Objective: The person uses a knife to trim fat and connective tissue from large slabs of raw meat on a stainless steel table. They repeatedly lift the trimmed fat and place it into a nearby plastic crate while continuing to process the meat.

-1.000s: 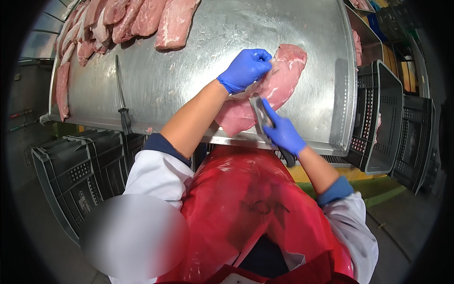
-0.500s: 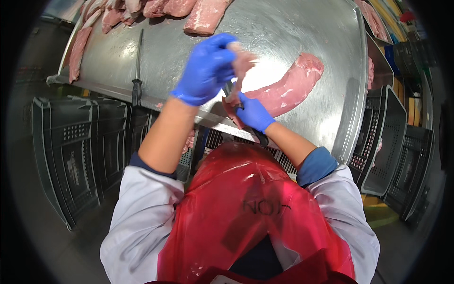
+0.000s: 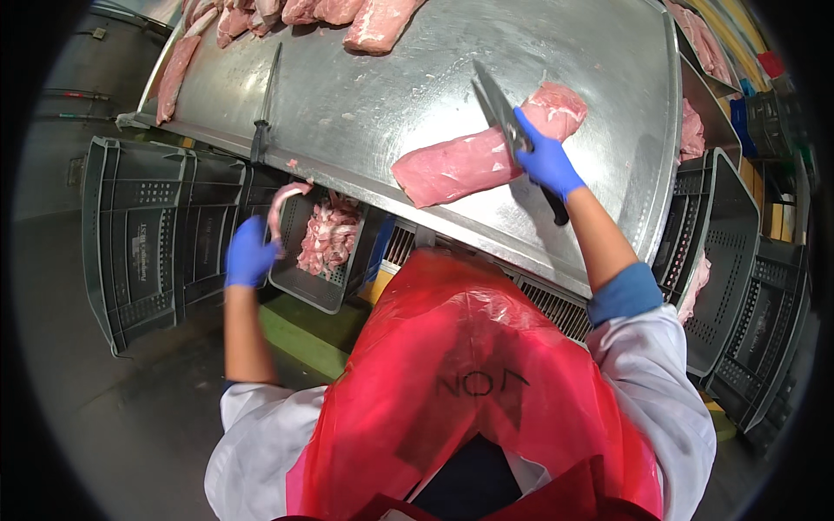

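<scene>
A thin strip of meat trimming (image 3: 280, 211) hangs from the fingers of my left hand (image 3: 250, 253), which is closed on its lower end and slightly blurred. The strip's far end reaches over the rim of a grey crate (image 3: 304, 293) holding a heap of pink trimmings (image 3: 328, 239). My right hand (image 3: 549, 161) is wrapped round a knife (image 3: 497, 100), its blade pointing up and left above a long boneless pork loin (image 3: 460, 168). The loin lies on the steel table (image 3: 365, 113), partly hidden behind blade and hand.
More loins (image 3: 382, 24) line the table's far left edge. A sharpening steel (image 3: 272, 82) with a black handle lies near the left front edge. Black crates (image 3: 139, 243) stand at the left, and others (image 3: 725, 252) flank the table's right side.
My left hand has swung from above the table down left to the crate with the strip. The right hand and knife have moved up and right along the loin, whose near end now lies flat.
</scene>
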`<move>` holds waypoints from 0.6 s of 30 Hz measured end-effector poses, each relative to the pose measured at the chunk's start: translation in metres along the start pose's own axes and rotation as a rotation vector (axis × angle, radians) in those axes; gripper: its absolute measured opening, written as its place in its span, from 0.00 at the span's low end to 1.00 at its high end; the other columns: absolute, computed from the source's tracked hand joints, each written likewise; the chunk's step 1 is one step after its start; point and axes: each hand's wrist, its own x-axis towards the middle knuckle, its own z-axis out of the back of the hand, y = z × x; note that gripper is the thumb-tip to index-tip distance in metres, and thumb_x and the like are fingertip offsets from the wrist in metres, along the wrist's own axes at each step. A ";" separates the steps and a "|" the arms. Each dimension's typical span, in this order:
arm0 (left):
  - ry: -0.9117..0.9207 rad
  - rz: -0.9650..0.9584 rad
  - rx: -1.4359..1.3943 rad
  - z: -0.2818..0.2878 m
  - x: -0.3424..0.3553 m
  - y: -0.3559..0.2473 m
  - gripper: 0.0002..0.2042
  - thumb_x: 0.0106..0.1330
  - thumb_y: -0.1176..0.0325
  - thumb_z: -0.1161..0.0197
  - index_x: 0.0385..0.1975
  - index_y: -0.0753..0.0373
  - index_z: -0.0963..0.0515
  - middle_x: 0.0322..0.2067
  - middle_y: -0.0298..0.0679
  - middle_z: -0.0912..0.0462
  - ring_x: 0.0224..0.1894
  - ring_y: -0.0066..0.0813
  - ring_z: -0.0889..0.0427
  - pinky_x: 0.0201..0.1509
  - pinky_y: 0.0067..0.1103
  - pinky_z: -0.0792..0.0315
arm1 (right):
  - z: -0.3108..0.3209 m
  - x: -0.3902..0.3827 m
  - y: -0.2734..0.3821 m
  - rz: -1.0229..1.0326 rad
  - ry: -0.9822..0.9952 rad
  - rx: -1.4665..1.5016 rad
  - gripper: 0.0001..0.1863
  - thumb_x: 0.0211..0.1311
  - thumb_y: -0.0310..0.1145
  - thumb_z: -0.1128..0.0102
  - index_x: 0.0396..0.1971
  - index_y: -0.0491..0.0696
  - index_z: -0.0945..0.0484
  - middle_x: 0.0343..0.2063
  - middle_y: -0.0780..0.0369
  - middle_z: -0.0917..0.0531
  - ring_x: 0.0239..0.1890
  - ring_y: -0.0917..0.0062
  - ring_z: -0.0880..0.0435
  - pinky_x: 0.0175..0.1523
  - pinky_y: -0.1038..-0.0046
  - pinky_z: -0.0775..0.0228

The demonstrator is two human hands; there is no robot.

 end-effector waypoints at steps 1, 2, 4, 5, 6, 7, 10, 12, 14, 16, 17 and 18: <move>0.016 -0.043 -0.165 -0.008 0.020 -0.084 0.21 0.54 0.61 0.27 0.44 0.66 0.21 0.41 0.54 0.19 0.44 0.51 0.18 0.46 0.36 0.25 | -0.001 0.022 -0.025 0.084 -0.103 -0.059 0.38 0.64 0.29 0.50 0.76 0.60 0.43 0.33 0.43 0.16 0.35 0.54 0.13 0.45 0.59 0.21; -0.069 -0.394 -0.168 -0.030 0.042 -0.143 0.24 0.53 0.58 0.27 0.47 0.64 0.21 0.45 0.52 0.18 0.49 0.51 0.19 0.53 0.39 0.26 | -0.007 0.040 -0.049 0.179 -0.191 -0.118 0.39 0.64 0.28 0.50 0.76 0.61 0.45 0.33 0.42 0.16 0.35 0.51 0.14 0.45 0.57 0.22; -0.164 -0.610 -0.198 -0.103 0.059 -0.240 0.38 0.50 0.56 0.27 0.65 0.58 0.30 0.66 0.52 0.31 0.68 0.54 0.34 0.73 0.43 0.41 | -0.021 0.041 -0.055 0.186 -0.181 -0.212 0.40 0.62 0.27 0.51 0.76 0.60 0.46 0.33 0.40 0.17 0.34 0.49 0.15 0.45 0.55 0.23; -0.111 -0.653 -0.207 -0.122 0.073 -0.286 0.42 0.52 0.56 0.28 0.70 0.56 0.36 0.69 0.53 0.37 0.71 0.54 0.38 0.74 0.45 0.45 | -0.027 0.036 -0.064 0.173 -0.187 -0.265 0.41 0.61 0.26 0.51 0.76 0.60 0.46 0.33 0.40 0.17 0.33 0.48 0.15 0.45 0.54 0.24; -0.071 -0.558 -0.032 -0.134 0.084 -0.318 0.41 0.53 0.56 0.29 0.70 0.56 0.36 0.68 0.53 0.36 0.70 0.54 0.37 0.74 0.45 0.44 | -0.041 0.024 -0.085 0.310 -0.241 -0.352 0.42 0.62 0.26 0.51 0.77 0.61 0.50 0.33 0.37 0.18 0.34 0.43 0.16 0.44 0.49 0.25; -0.030 -0.458 0.143 -0.139 0.092 -0.336 0.41 0.53 0.56 0.30 0.70 0.57 0.36 0.68 0.54 0.35 0.69 0.54 0.36 0.74 0.45 0.43 | -0.045 -0.001 -0.087 0.265 -0.174 -0.393 0.43 0.62 0.27 0.50 0.78 0.61 0.53 0.30 0.38 0.18 0.32 0.43 0.16 0.43 0.48 0.26; 0.237 -0.212 0.014 -0.101 0.117 -0.360 0.40 0.53 0.56 0.32 0.70 0.58 0.36 0.63 0.54 0.29 0.63 0.53 0.28 0.70 0.45 0.37 | -0.040 -0.073 -0.077 0.146 0.032 -0.428 0.48 0.61 0.28 0.47 0.78 0.58 0.62 0.26 0.39 0.18 0.29 0.42 0.17 0.41 0.46 0.26; 0.274 -0.104 -0.220 -0.103 0.142 -0.354 0.37 0.54 0.55 0.32 0.66 0.60 0.32 0.55 0.54 0.22 0.57 0.50 0.21 0.63 0.41 0.28 | -0.051 -0.099 -0.091 0.167 0.026 -0.403 0.49 0.60 0.28 0.47 0.78 0.56 0.63 0.25 0.40 0.18 0.28 0.43 0.17 0.39 0.46 0.26; 0.390 0.026 -0.553 -0.093 0.164 -0.348 0.34 0.55 0.55 0.31 0.63 0.62 0.29 0.52 0.52 0.19 0.55 0.47 0.19 0.60 0.38 0.25 | -0.054 -0.116 -0.095 0.114 0.045 -0.349 0.48 0.60 0.28 0.49 0.78 0.56 0.61 0.25 0.40 0.18 0.28 0.43 0.18 0.39 0.45 0.27; 0.345 0.094 -0.824 -0.138 0.201 -0.284 0.32 0.58 0.56 0.32 0.62 0.65 0.28 0.54 0.47 0.19 0.54 0.42 0.18 0.60 0.33 0.25 | -0.036 -0.139 -0.092 0.095 0.179 -0.365 0.46 0.60 0.28 0.52 0.78 0.56 0.59 0.33 0.44 0.15 0.33 0.45 0.16 0.44 0.50 0.24; 0.407 0.121 -1.053 -0.143 0.211 -0.279 0.32 0.60 0.56 0.32 0.63 0.65 0.28 0.54 0.46 0.19 0.54 0.41 0.18 0.59 0.32 0.25 | -0.029 -0.154 -0.104 0.110 0.196 -0.278 0.45 0.61 0.31 0.50 0.78 0.58 0.58 0.32 0.44 0.15 0.32 0.46 0.16 0.43 0.52 0.24; 0.481 0.144 -1.282 -0.143 0.213 -0.278 0.32 0.61 0.56 0.32 0.63 0.66 0.29 0.54 0.45 0.19 0.53 0.40 0.18 0.59 0.32 0.25 | -0.020 -0.172 -0.117 0.127 0.207 -0.194 0.45 0.62 0.34 0.49 0.78 0.60 0.56 0.31 0.45 0.15 0.30 0.47 0.17 0.43 0.54 0.23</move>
